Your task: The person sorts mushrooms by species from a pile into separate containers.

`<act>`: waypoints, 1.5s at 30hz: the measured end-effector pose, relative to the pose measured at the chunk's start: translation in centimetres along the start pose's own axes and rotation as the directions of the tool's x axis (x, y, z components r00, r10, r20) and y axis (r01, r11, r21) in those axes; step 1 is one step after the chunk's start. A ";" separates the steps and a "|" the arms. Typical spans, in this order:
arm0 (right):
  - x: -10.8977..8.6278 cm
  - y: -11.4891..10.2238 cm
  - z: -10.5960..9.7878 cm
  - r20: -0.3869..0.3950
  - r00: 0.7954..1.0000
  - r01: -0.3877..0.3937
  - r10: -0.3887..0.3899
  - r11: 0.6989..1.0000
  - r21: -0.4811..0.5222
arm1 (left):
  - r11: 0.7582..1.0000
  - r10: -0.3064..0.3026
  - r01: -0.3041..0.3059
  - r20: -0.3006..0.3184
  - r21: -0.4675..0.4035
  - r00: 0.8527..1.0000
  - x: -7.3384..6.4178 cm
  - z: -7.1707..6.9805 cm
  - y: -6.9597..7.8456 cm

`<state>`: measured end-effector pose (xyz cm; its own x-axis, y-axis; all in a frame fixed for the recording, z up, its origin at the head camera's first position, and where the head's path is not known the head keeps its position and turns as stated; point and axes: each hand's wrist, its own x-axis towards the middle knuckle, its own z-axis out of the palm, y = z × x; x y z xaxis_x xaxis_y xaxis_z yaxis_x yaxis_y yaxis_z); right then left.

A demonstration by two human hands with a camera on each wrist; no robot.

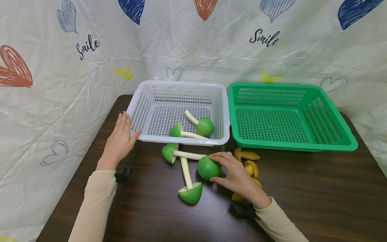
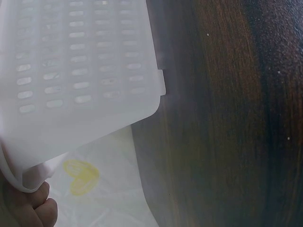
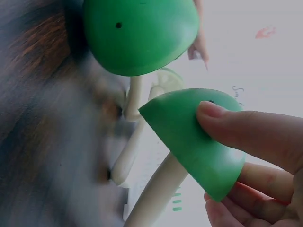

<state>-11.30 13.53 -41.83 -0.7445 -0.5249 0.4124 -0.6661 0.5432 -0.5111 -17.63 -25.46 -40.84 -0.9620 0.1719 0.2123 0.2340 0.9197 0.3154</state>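
My right hand [image 1: 237, 173] pinches the cap of a green mushroom [image 1: 208, 168] between thumb and fingers. In the right wrist view this mushroom [image 3: 194, 142] is tilted, its pale stem slanting down. Two other green mushrooms lie on the table beside it, one sideways [image 1: 169, 153] near the basket and one [image 1: 191, 195] with its cap nearer me. My left hand [image 1: 118, 143] rests with straight fingers against the left rim of the white basket [image 1: 181, 138]. Inside that basket are two green mushrooms, one at the back [image 1: 205, 126] and one at the front [image 1: 175, 130].
A green basket [image 1: 302, 147] stands right of the white one, their rims close together. Several yellow-brown mushrooms [image 1: 247, 155] lie in front of it, partly hidden by my right hand. A patterned cloth [image 1: 193, 50] hangs behind the dark table [image 1: 151, 211].
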 end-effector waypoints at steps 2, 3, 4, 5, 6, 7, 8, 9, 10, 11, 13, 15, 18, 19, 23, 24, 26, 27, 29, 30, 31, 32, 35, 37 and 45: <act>0.0 -0.1 -0.2 -0.006 1.000 0.006 -0.006 1.000 0.012 | 1.000 0.002 -0.002 -0.001 0.000 1.000 0.0 0.0 0.0; -0.1 -0.1 -0.2 -0.007 1.000 0.009 -0.009 1.000 0.020 | 1.000 0.003 -0.003 -0.001 0.000 1.000 0.0 0.0 0.0; -0.1 -0.1 -0.3 -0.009 1.000 0.012 -0.012 0.999 0.029 | 1.000 0.004 -0.004 -0.003 0.000 1.000 0.0 0.0 0.0; -0.1 -0.2 -0.4 -0.011 1.000 0.015 -0.015 0.999 0.037 | 1.000 0.004 -0.004 -0.003 0.000 1.000 0.0 -0.1 0.0; -0.1 -0.2 -0.4 -0.013 1.000 0.017 -0.016 0.999 0.043 | 1.000 0.004 -0.004 -0.002 -0.001 1.000 0.0 -0.1 0.0; -0.1 -0.2 -0.5 -0.015 1.000 0.018 -0.018 0.999 0.051 | 1.000 0.002 -0.002 0.001 -0.002 1.000 0.0 -0.1 0.1; -0.1 -0.3 -0.6 -0.016 1.000 0.020 -0.019 0.998 0.058 | 1.000 0.001 -0.001 0.002 -0.002 1.000 0.0 -0.1 0.1; -0.1 -0.3 -0.6 -0.016 1.000 0.018 -0.017 0.998 0.065 | 1.000 -0.001 0.001 0.004 -0.003 1.000 0.0 -0.1 0.1; -0.1 -0.3 -0.7 -0.016 1.000 0.017 -0.016 0.997 0.072 | 1.000 -0.002 0.002 0.005 -0.004 1.000 0.0 -0.1 0.1; -0.1 -0.4 -0.8 -0.017 1.000 0.016 -0.014 0.997 0.078 | 1.000 -0.004 0.004 0.008 -0.006 1.000 0.0 -0.1 0.1; -0.1 -0.4 -0.9 -0.019 1.000 0.012 -0.010 0.996 0.093 | 1.000 -0.005 0.005 0.009 -0.006 1.000 0.0 -0.1 0.1; 0.0 -0.5 -1.0 -0.021 1.000 0.007 -0.005 0.993 0.114 | 1.000 -0.005 0.005 0.008 -0.006 1.000 0.0 -0.1 0.1; 0.0 -0.6 -1.3 -0.025 1.000 0.001 0.002 0.989 0.146 | 1.000 -0.001 0.001 0.004 -0.001 1.000 0.0 -0.1 0.1; 0.0 -0.6 -1.4 -0.024 1.000 -0.004 0.008 0.987 0.160 | 1.000 0.000 0.000 0.003 -0.001 1.000 0.0 -0.1 0.1; 0.0 -0.6 -1.6 -0.029 0.999 -0.017 0.023 0.982 0.190 | 1.000 0.003 -0.003 -0.001 0.000 1.000 0.0 0.0 0.0; 0.0 -0.5 -1.6 -0.030 0.999 -0.020 0.026 0.981 0.194 | 1.000 0.003 -0.003 -0.001 0.000 1.000 0.0 0.0 0.0; 0.0 -0.5 -1.7 -0.035 0.999 -0.015 0.022 0.979 0.203 | 1.000 0.005 -0.005 -0.003 0.000 1.000 0.0 0.0 0.0; 0.0 -0.4 -1.7 -0.038 0.999 -0.010 0.018 0.979 0.205 | 1.000 0.006 -0.006 -0.004 0.000 1.000 0.0 0.0 0.0; 0.1 -0.4 -1.8 -0.043 0.999 0.001 0.008 0.977 0.214 | 1.000 0.008 -0.008 -0.006 0.000 1.000 0.0 0.0 0.0; 0.1 -0.4 -1.8 -0.047 0.999 0.008 0.002 0.976 0.219 | 1.000 0.008 -0.008 -0.006 0.000 1.000 0.0 0.0 0.0; 0.1 -0.4 -1.9 -0.050 0.999 0.015 -0.004 0.974 0.225 | 1.000 0.008 -0.008 -0.005 0.000 1.000 0.0 0.0 0.0; 0.1 -0.4 -1.9 -0.052 0.999 0.018 -0.006 0.974 0.228 | 1.000 0.007 -0.007 -0.004 -0.001 1.000 0.0 0.0 0.0; 0.3 -0.7 -2.2 -0.049 0.999 0.010 0.001 0.973 0.230 | 1.000 0.002 -0.002 0.002 -0.001 1.000 0.0 0.0 0.1; 0.4 -0.8 -2.4 -0.044 0.999 0.000 0.010 0.974 0.225 | 1.000 -0.001 0.001 0.005 -0.001 1.000 0.0 0.0 0.0; 0.7 -1.3 -3.2 -0.029 0.999 -0.007 0.013 0.980 0.198 | 1.000 0.002 -0.002 0.002 -0.003 1.000 0.0 0.0 0.0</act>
<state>-11.12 14.53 -38.50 -0.7541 -0.4986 0.4275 -0.6389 0.4063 -0.6533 -17.67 -25.49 -40.87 -0.9618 0.1741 0.2111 0.2361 0.9182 0.3181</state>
